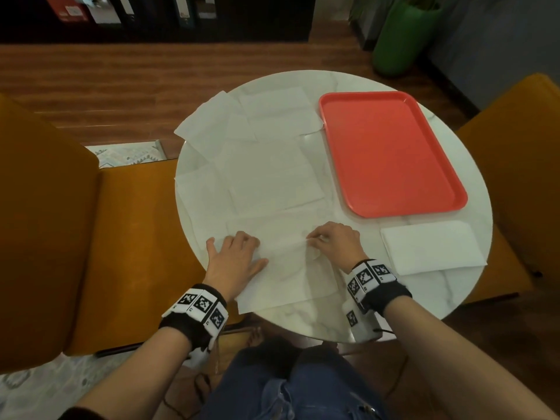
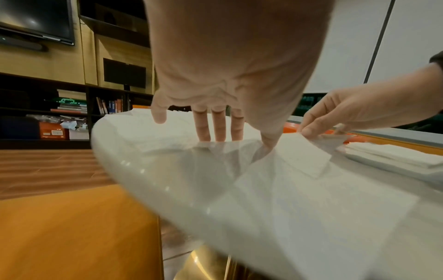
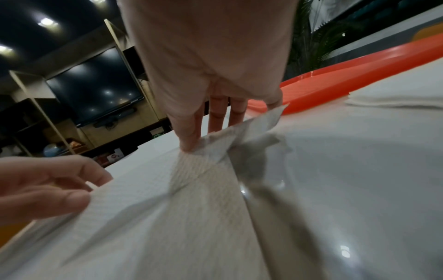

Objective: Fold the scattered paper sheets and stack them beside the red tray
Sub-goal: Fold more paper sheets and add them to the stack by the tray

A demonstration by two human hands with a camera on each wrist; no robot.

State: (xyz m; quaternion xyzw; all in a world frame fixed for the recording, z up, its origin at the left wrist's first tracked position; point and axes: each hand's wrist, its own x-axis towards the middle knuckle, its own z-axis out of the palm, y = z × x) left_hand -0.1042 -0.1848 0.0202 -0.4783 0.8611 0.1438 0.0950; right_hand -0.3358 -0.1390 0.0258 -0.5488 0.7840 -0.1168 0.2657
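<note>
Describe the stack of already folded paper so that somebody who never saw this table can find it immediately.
Start from the red tray on the right half of the round white table. Go to the tray's near short end; the folded stack lies just beyond it, at the table's edge, to the right of the right hand. Unlike the loose overlapping sheets on the left, it is a compact, layered rectangle lying apart.

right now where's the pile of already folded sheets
In the head view the folded stack lies at the table's near right edge, just in front of the red tray and right of the right hand.
</note>
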